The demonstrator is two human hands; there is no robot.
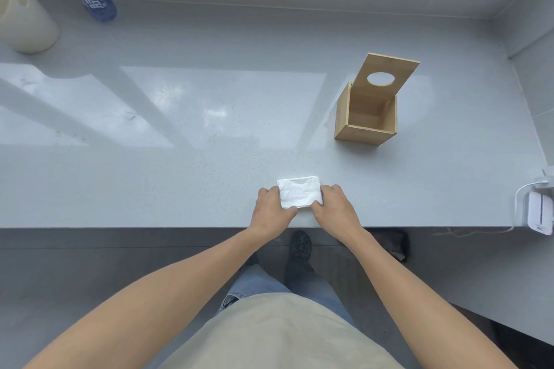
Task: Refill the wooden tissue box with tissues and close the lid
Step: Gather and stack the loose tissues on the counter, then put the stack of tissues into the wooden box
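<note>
Pale glossy counter (180, 159) carries the tissues (299, 191) at its near edge, well apart from the open box (367, 117), whose lid (386, 81) stands up. My left hand (271, 208) and right hand (337, 207) pinch the stack's ends. It looks light, soft and floppy, so I judge a grip squeezing both ends keeps it together.

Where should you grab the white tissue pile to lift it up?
Probably by its two short ends, one hand from each side. The tissue stack lies flat and soft on the counter, so squeezing both ends keeps it together. The left hand and right hand already hold it that way.
</note>
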